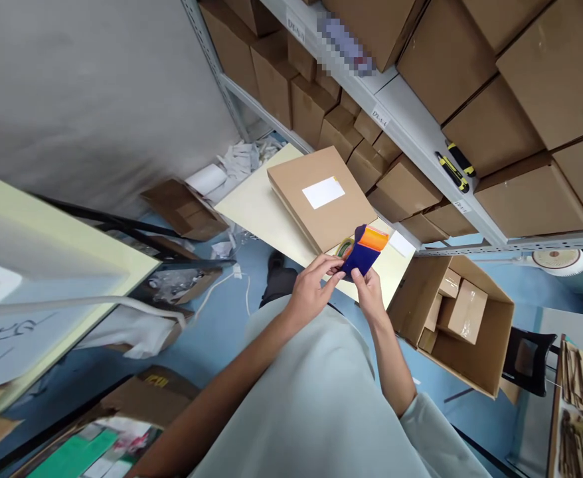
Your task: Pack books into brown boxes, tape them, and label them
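Both of my hands hold a small dark blue and orange tool [364,251] in front of my chest. My left hand [312,287] pinches its lower left edge with thumb and fingers. My right hand [368,290] grips it from below, fingers closed on its blue body. Just beyond the tool lies a flat brown cardboard box [321,196] with a white label, resting on a pale tabletop [256,209]. A roll of tape [344,248] peeks out behind the tool.
Metal shelving [411,126] full of brown cartons runs along the right, with a yellow-black cutter [453,166] on its ledge. An open carton [458,325] holding smaller boxes stands on the blue floor at right. Another pale table [47,265] is at left; cardboard scraps and paper litter the floor.
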The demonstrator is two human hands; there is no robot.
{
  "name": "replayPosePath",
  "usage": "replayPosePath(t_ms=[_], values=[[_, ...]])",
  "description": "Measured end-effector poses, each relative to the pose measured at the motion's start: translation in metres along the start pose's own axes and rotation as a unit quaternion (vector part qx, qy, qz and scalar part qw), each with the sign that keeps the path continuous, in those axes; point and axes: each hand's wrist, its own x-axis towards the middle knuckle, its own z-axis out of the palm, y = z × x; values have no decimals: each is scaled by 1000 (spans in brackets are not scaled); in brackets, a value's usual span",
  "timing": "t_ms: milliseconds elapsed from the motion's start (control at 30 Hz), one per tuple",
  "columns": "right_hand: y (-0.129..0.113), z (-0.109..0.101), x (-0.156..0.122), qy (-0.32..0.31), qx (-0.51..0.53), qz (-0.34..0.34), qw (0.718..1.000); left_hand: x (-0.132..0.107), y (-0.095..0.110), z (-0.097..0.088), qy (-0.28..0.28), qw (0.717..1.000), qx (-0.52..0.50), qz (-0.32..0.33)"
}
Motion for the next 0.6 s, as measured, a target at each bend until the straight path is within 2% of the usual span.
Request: replayPosePath(t_ms=[67,133,267,333,467,600], values=[[5,-2,-7,-8,-12,7,1000,-5,3,-6,-28,1000,4,-5],[9,-4,-16,-7,-38,-2,999,-9,6,-12,-28,1000,10,-9],[11,-16,-34,-33,-132,-42,990,-8,20,-30,61,998,29,-7],[9,-27,-39,-47,-198,-78,976,-4,30,-39,70,996,46,3],[4,-50,-44,-63,-336,-203,918,2,50,-49,20,997,63,33],[-2,-65,-46,-96,-408,-314,852,3,64,-50,-27,995,73,56]])
